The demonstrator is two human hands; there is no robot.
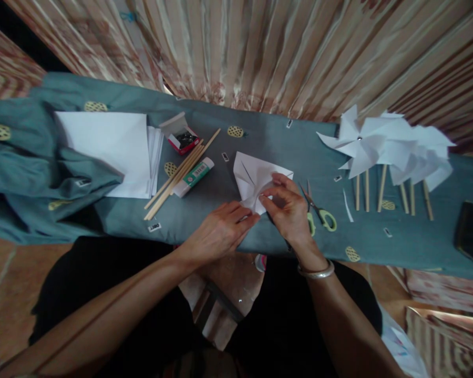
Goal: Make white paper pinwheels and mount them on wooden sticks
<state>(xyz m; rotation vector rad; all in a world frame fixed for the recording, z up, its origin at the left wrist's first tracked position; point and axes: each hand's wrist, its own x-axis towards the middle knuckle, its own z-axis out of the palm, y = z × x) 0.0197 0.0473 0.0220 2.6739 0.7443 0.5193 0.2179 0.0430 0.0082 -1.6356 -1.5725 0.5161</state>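
Note:
A square of white paper (246,168) with slits cut in from its corners lies in front of me on the teal cloth. My left hand (230,223) pinches its near left part, fingers closed on the paper. With thumb and fingertips, my right hand (286,205) grips a corner that is bent in toward the middle. Fingers partly hide the folded part. Just right of my right hand lie scissors (319,211) with green handles. Finished white paper pinwheels (378,142) on wooden sticks lie farther right, overlapping.
On the left, a stack of white paper (106,152) is partly covered by bunched cloth (43,173). Nearby are a small open box of dark pins (183,139), several wooden sticks (173,181) and a glue stick (195,176). A black phone (472,231) rests at the right edge.

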